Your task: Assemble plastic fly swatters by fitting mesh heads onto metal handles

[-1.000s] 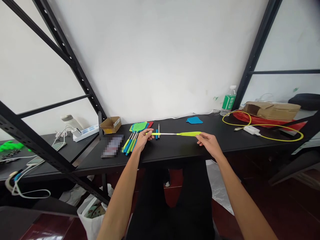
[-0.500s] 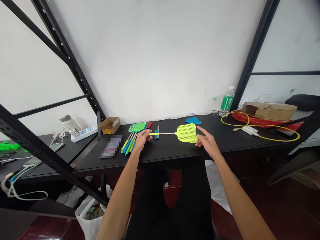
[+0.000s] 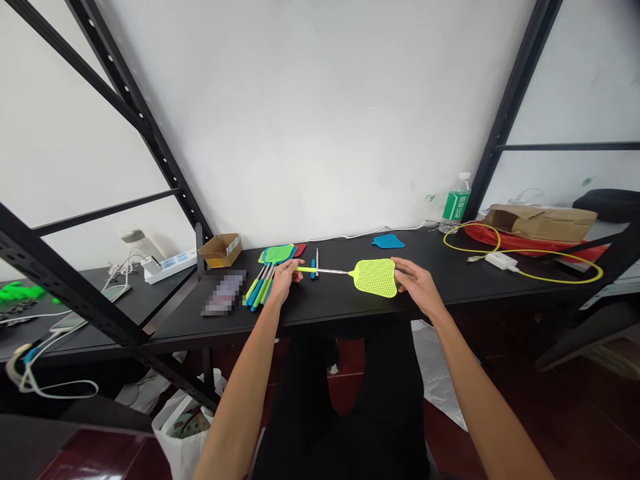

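A yellow-green fly swatter (image 3: 375,277) with a thin metal rod is held level above the black table (image 3: 350,303). My left hand (image 3: 285,277) is closed on its yellow handle end. My right hand (image 3: 419,285) grips the right edge of the mesh head between thumb and fingers. Just left of my left hand lies a pile of several finished swatters (image 3: 267,270) with green and blue heads and coloured handles. A loose blue handle and a metal rod (image 3: 315,264) lie behind the held swatter. A separate blue swatter head (image 3: 388,241) rests near the wall.
A small cardboard box (image 3: 221,249) and a blurred flat item (image 3: 224,292) sit at the table's left. A green-labelled bottle (image 3: 456,203), a yellow cable (image 3: 520,257) with a white adapter and a brown carton (image 3: 543,221) are at the right. Black shelf posts frame both sides.
The swatter head has turned from edge-on to face up. My right hand went from open beside the head to gripping its right edge. The left hand kept its hold.
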The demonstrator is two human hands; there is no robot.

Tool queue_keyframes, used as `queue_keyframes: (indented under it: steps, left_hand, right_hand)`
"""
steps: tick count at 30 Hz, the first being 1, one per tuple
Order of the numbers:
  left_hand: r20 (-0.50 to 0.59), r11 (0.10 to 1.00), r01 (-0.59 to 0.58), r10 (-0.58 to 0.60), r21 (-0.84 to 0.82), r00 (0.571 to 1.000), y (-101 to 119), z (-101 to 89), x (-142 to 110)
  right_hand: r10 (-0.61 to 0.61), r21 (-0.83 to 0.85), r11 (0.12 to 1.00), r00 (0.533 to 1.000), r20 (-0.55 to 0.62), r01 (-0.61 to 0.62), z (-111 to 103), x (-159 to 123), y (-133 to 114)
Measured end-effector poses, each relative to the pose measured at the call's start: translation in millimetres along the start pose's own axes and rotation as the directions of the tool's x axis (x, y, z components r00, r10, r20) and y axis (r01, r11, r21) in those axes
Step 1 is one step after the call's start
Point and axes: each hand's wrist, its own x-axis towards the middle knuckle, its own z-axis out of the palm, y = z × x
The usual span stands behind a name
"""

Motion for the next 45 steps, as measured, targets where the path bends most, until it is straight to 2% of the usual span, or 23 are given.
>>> queue_keyframes:
  steps: [14,18,26,34,39,45]
  left_hand:
    - [-0.016,1.0,0.004,-0.003,0.021,1.0,0.8,1.8,-0.4]
    - [-0.011,1.0,0.004,-0.004,0.028,1.0,2.7,2.9,-2.0]
    - [-0.029,1.0,0.001,0.0,0.027,1.0,0.1,2.1,-0.3]
    - [-0.034,1.0,-0.002,0.003,0.027,0.999,-1.2,1.5,0.4]
    - [-0.018,0.999,-0.014,0.015,0.034,1.0,0.8,2.4,-1.1]
    - [0.046,0.998,-0.025,0.022,0.061,0.999,4.3,3.9,-2.8]
  right_hand:
    - [0.022,-0.101,0.995,0.999,0.038,-0.018,3.6,-2.7,-5.9]
    - [-0.008,-0.16,0.987,0.999,0.053,0.017,4.1,-2.3,-4.3]
    - [-0.006,-0.137,0.99,0.992,0.127,0.024,3.9,-5.2,-6.6]
    - [-0.051,-0.148,0.987,0.995,0.09,0.064,5.8,-4.5,-8.6]
    - [-0.019,-0.231,0.972,0.997,0.075,0.036,5.8,-4.3,-7.2]
    - [0.064,-0.164,0.985,0.997,0.049,-0.055,3.3,-2.9,-3.6]
